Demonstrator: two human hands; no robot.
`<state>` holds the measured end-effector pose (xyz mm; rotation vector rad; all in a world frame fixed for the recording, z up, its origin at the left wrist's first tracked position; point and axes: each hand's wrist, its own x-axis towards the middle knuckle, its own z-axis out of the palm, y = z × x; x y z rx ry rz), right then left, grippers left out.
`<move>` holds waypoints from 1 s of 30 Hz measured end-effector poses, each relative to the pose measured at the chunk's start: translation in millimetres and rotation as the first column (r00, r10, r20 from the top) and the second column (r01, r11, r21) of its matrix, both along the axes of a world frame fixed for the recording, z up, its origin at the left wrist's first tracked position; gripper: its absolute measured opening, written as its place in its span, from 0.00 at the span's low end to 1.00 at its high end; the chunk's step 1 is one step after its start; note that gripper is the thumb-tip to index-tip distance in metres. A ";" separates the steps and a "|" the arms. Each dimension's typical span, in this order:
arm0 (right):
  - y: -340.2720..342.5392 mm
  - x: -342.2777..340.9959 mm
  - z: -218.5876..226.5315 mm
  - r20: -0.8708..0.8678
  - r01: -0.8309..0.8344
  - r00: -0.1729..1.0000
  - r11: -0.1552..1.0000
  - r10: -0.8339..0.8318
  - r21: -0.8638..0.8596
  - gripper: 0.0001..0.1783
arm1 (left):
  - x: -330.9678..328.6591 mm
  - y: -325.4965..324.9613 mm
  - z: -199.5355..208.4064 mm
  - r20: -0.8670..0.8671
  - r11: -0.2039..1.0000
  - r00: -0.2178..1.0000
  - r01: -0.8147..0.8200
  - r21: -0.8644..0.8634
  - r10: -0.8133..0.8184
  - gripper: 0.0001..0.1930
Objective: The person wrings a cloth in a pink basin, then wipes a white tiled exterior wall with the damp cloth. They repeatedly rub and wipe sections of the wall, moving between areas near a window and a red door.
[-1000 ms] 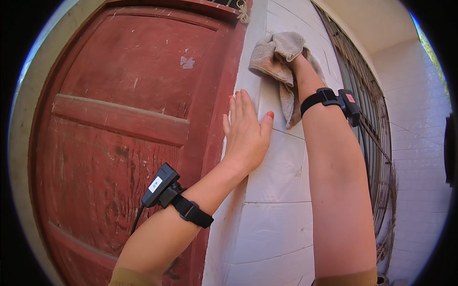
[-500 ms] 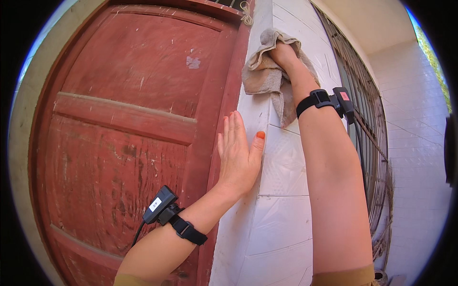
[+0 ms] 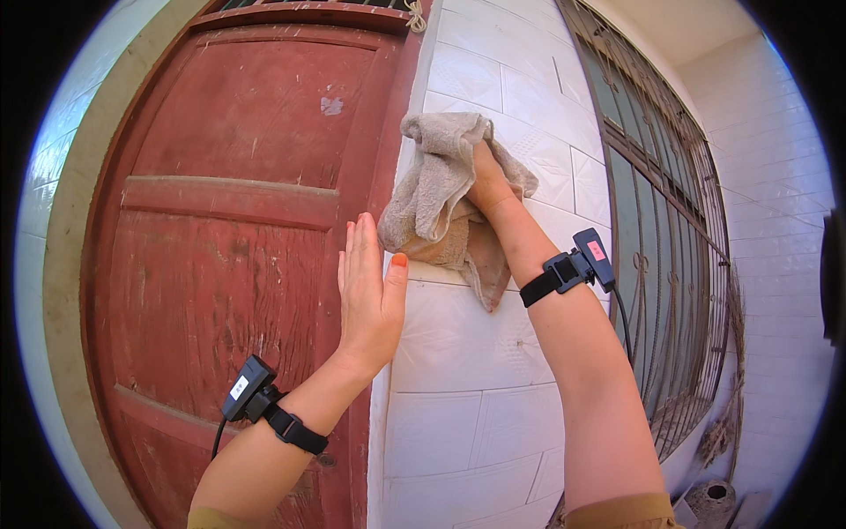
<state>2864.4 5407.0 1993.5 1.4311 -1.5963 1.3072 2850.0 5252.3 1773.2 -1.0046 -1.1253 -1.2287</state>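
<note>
Left hand: the left hand (image 3: 368, 291) is in the centre of the frame, open and flat, with the fingers straight, close together and pointing up. The palm lies against the edge where the red door meets the white wall. It holds nothing.
Left arm: the forearm comes from the lower left of the frame and rises to the right. A black wrist device (image 3: 249, 392) with a strap and a cable sits on the wrist.
Right hand: the right hand (image 3: 487, 181) is in the upper centre, raised higher than the left one. It is closed on a beige cloth (image 3: 438, 189) and presses it on the wall. The fingers are mostly hidden by the cloth.
Right arm: the forearm comes from the lower right and reaches up and to the left. It carries a black wrist band with a small box (image 3: 573, 264) and a cable.
Cloth: it is crumpled and hangs in folds below and left of the right hand. Its lower left fold is just beside the left thumb; I cannot tell if they touch.
Surface: a white tiled wall (image 3: 467, 388) with a fine relief fills the middle.
Room: a worn red wooden door (image 3: 238, 229) is on the left, and a window with a metal grille (image 3: 656, 229) is on the right.
</note>
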 end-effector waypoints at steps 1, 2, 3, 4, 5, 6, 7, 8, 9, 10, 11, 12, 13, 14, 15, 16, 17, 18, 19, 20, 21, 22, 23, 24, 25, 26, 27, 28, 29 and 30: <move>6.0 2.2 -13.9 0.112 0.006 0.994 0.995 0.006 -0.104 0.17 | 7.9 2.8 -3.5 0.004 1.000 1.000 -0.028 -0.006 0.028 0.34; 10.7 2.3 -28.7 0.160 -0.019 0.987 0.996 0.032 -0.084 0.19 | 16.4 5.5 -6.3 0.004 0.998 0.998 -0.062 -0.009 0.062 0.34; 15.7 4.2 -42.3 0.207 -0.043 0.977 0.997 0.056 -0.065 0.22 | 26.7 9.0 -7.8 -0.014 0.998 0.998 -0.066 0.010 0.066 0.35; 16.5 1.7 -63.7 -0.412 0.474 0.819 0.876 -0.399 0.093 0.18 | 38.2 12.7 -11.3 -0.075 0.992 0.989 -0.124 0.020 0.125 0.35; 21.5 5.9 -81.6 -0.128 0.275 0.956 0.958 -0.264 0.074 0.19 | 50.4 16.3 -15.2 -0.122 0.984 0.977 -0.174 0.024 0.175 0.35; 26.3 12.3 -98.5 0.156 0.079 0.985 0.997 -0.077 -0.001 0.20 | 63.7 20.7 -19.7 -0.172 0.975 0.959 -0.222 0.028 0.224 0.36; 32.3 17.5 -118.3 -0.144 0.372 0.924 0.922 -0.355 0.111 0.20 | 74.0 26.5 -22.7 -0.199 0.963 0.943 -0.271 0.004 0.266 0.35; 38.7 27.7 -144.0 -0.474 0.631 0.715 0.766 -0.514 0.120 0.21 | 87.5 33.8 -30.2 -0.225 0.948 0.925 -0.318 -0.019 0.306 0.34; 45.6 37.5 -161.7 -0.424 0.653 0.735 0.722 -0.530 0.229 0.22 | 98.5 41.8 -37.5 -0.251 0.930 0.904 -0.367 -0.038 0.346 0.34; 52.8 47.4 -180.2 -0.441 0.613 0.772 0.721 -0.458 0.324 0.22 | 108.9 49.6 -46.8 -0.277 0.900 0.879 -0.427 -0.091 0.389 0.33; 58.3 56.5 -199.8 -0.389 0.629 0.774 0.676 -0.499 0.383 0.22 | 120.0 58.4 -58.8 -0.303 0.864 0.853 -0.483 -0.144 0.426 0.31; 65.3 64.5 -220.0 -0.374 0.587 0.806 0.703 -0.460 0.400 0.22 | 127.4 67.9 -68.1 -0.329 0.818 0.818 -0.545 -0.183 0.471 0.30; 70.9 71.3 -240.4 -0.369 0.542 0.832 0.746 -0.414 0.387 0.22 | 135.8 78.6 -79.4 -0.327 0.782 0.808 -0.573 -0.244 0.490 0.27; 77.9 73.6 -262.0 -0.364 0.496 0.855 0.788 -0.370 0.364 0.22 | 139.9 89.5 -92.4 -0.308 0.755 0.806 -0.586 -0.295 0.506 0.27; 82.9 77.5 -279.9 -0.364 0.448 0.873 0.829 -0.324 0.335 0.22 | 144.5 94.9 -99.8 -0.287 0.722 0.799 -0.601 -0.342 0.529 0.27; 89.0 79.3 -297.7 -0.364 0.405 0.887 0.858 -0.285 0.315 0.22 | 147.3 100.0 -109.7 -0.268 0.685 0.788 -0.615 -0.390 0.555 0.27; 95.0 81.6 -313.2 -0.351 0.391 0.896 0.859 -0.273 0.330 0.22 | 151.3 102.9 -119.1 -0.246 0.650 0.770 -0.632 -0.423 0.588 0.28; 101.0 83.2 -327.9 -0.321 0.397 0.903 0.842 -0.286 0.365 0.22 | 154.9 104.1 -127.5 -0.232 0.629 0.764 -0.633 -0.451 0.602 0.28; 108.8 85.0 -340.5 -0.288 0.418 0.904 0.796 -0.316 0.438 0.22 | 157.5 105.5 -136.8 -0.219 0.609 0.757 -0.633 -0.478 0.615 0.29; 114.4 92.0 -351.1 -0.253 0.445 0.896 0.727 -0.366 0.522 0.23 | 165.6 105.7 -142.3 -0.204 0.583 0.747 -0.633 -0.509 0.633 0.30; 121.0 90.2 -362.7 -0.241 0.469 0.880 0.668 -0.409 0.578 0.23 | 165.3 107.9 -150.6 -0.173 0.584 0.753 -0.613 -0.532 0.634 0.29; 125.2 99.3 -371.3 -0.236 0.455 0.887 0.660 -0.397 0.598 0.22 | 173.6 107.5 -154.2 -0.127 0.579 0.759 -0.583 -0.570 0.639 0.29; 130.1 103.4 -380.0 -0.235 0.442 0.894 0.668 -0.381 0.599 0.22 | 175.8 108.1 -158.9 -0.104 0.587 0.767 -0.564 -0.580 0.634 0.29; 134.2 108.4 -385.0 -0.217 0.450 0.883 0.619 -0.417 0.643 0.21 | 179.9 108.8 -161.8 -0.057 0.539 0.754 -0.518 -0.664 0.655 0.27; 140.0 115.0 -388.0 -0.278 0.473 0.877 0.608 -0.391 0.638 0.18 | 184.0 109.4 -163.8 -0.029 0.502 0.744 -0.479 -0.720 0.667 0.26; 144.6 117.9 -391.3 -0.299 0.476 0.879 0.658 -0.370 0.584 0.17 | 183.6 110.8 -167.3 -0.009 0.490 0.747 -0.445 -0.749 0.664 0.25; 148.2 127.1 -392.5 -0.310 0.486 0.874 0.680 -0.374 0.548 0.15 | 187.7 110.7 -166.9 0.003 0.471 0.741 -0.424 -0.773 0.672 0.22; 153.3 126.8 -396.4 -0.331 0.528 0.849 0.657 -0.412 0.538 0.14 | 182.4 112.2 -170.4 -0.005 0.485 0.749 -0.434 -0.760 0.662 0.19; 156.5 135.3 -397.2 -0.344 0.523 0.852 0.660 -0.395 0.539 0.16 | 184.1 111.0 -169.4 0.022 0.467 0.744 -0.396 -0.791 0.668 0.17; 160.6 137.5 -399.9 -0.344 0.513 0.858 0.677 -0.383 0.527 0.16 | 178.3 111.1 -171.6 0.040 0.503 0.767 -0.380 -0.776 0.640 0.15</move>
